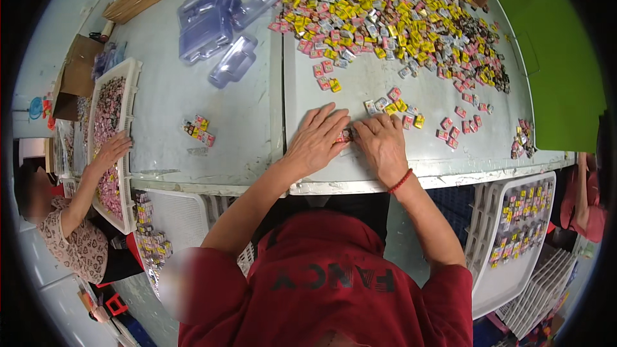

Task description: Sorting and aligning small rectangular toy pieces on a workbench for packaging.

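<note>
Near the table's front edge, a short row of small pink and dark printed boxes (345,135) lies between my two hands. My left hand (318,140) rests on the table with its fingers long and close together, its thumb and fingertips pressed against the row's left end. From the other side my right hand (384,148), with a red cord bracelet at the wrist, bends its fingers down onto the right end. Its fingertips partly hide the boxes. Just beyond my right hand lie several loose yellow, pink and silver small boxes (398,106).
A big heap of small boxes (398,19) covers the table's far part. Clear plastic trays (209,26) lie at the far left, beside a small cluster (199,130). White crates (472,244) stand below the edge. At left, another person's hand (114,148) touches a filled crate (136,80).
</note>
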Demonstrator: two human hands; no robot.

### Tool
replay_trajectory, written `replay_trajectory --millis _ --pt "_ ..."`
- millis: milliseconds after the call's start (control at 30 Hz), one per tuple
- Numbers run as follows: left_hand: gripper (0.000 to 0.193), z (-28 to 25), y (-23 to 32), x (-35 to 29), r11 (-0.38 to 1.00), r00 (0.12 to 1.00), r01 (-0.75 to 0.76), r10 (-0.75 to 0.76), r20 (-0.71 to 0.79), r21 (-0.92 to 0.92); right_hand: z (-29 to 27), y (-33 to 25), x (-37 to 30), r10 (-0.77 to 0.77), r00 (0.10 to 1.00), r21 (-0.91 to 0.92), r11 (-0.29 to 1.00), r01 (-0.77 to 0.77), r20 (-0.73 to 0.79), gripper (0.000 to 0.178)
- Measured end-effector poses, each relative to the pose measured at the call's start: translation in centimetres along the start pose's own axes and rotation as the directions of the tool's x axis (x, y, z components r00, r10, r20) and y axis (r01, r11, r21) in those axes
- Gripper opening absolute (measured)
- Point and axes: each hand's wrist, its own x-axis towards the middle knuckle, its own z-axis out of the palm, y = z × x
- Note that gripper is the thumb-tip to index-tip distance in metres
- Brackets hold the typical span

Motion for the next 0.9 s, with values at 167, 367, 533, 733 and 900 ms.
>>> replay_trajectory --millis 167,367,533,733,900 --pt "0.057 -0.4 1.1 0.9 0.999 0.999 -0.028 0.029 0.018 -0.027 -1.1 -0.9 -1.5 0.071 0.995 -0.011 0.997 -0.072 -0.066 0.030" --pt "0.061 -1.5 2.2 1.5 0.993 0.978 -0.090 0.073 0.194 0.079 -2.3 1.3 -1.3 0.201 0.968 0.214 0.962 -0.168 -0.148 0.031" --pt "0.063 -0.9 1.3 1.4 0.994 0.973 -0.106 0.108 0.204 -0.019 -5.3 9.9 -3.7 0.339 0.897 0.028 0.938 -0.346 -0.283 0.027" --pt "0.056 -0.7 1.5 1.9 0.989 0.983 -0.133 0.140 0.121 -0.062 -9.2 22.2 -4.2 0.632 0.704 -0.055 0.730 -0.681 -0.324 0.020" --pt "0.057 -0.9 1.5 1.7 0.989 0.982 -0.131 0.138 0.128 -0.062 -8.0 23.3 -1.0 0.726 0.675 -0.068 0.673 -0.737 -0.128 0.024"
